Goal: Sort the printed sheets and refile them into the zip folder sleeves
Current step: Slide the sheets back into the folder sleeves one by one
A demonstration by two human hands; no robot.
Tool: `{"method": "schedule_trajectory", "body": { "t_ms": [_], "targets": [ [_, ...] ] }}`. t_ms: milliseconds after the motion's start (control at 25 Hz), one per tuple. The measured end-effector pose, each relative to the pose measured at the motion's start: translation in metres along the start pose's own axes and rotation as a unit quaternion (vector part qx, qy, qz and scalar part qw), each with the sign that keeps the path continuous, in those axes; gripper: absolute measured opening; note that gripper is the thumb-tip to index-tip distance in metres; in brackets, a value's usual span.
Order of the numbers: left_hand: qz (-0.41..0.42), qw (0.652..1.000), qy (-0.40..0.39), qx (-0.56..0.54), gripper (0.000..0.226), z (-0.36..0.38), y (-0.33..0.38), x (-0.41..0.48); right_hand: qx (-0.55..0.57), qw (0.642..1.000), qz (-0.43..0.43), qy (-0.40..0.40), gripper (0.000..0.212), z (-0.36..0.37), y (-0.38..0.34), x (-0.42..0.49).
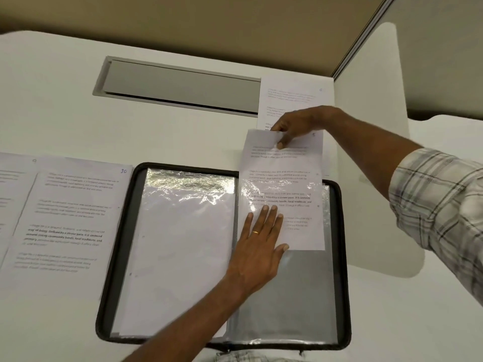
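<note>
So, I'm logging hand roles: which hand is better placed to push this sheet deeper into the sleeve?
Probably right: the right hand pinches the sheet at its top edge, while the left hand lies flat on the sleeve.

Open zip folder [343,257] mid-desk — loose sheets [68,218] left, one sheet [292,100] behind.

A grey cable hatch [180,86] lies recessed in the white desk [52,100] at eleven o'clock; a beige partition [183,19] stands at twelve.
</note>
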State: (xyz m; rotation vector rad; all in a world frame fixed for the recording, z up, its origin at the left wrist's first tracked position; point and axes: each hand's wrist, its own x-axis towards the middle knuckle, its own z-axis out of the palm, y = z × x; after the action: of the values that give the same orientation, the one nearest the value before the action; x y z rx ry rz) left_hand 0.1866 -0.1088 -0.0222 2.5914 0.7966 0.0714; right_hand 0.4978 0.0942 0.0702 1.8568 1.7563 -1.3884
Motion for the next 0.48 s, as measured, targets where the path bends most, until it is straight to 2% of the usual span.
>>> {"method": "schedule_trajectory", "body": {
  "t_ms": [320, 400, 480],
  "targets": [
    [0.006, 1.0, 0.01, 0.007, 0.069, 0.013, 0.001, -0.006, 0.039, 0.995, 0.017, -0.093, 0.025, 0.053, -0.009, -0.012],
    [0.009, 1.0, 0.016, 0.008, 0.069, 0.013, 0.004, -0.009, 0.042, 0.998, 0.007, -0.053, 0.026, 0.057, -0.01, -0.019],
    [0.013, 1.0, 0.014, 0.004, 0.069, 0.013, 0.008, -0.014, 0.089, 0.996, -0.01, 0.027, 0.023, 0.056, -0.008, -0.025]
  ]
}}
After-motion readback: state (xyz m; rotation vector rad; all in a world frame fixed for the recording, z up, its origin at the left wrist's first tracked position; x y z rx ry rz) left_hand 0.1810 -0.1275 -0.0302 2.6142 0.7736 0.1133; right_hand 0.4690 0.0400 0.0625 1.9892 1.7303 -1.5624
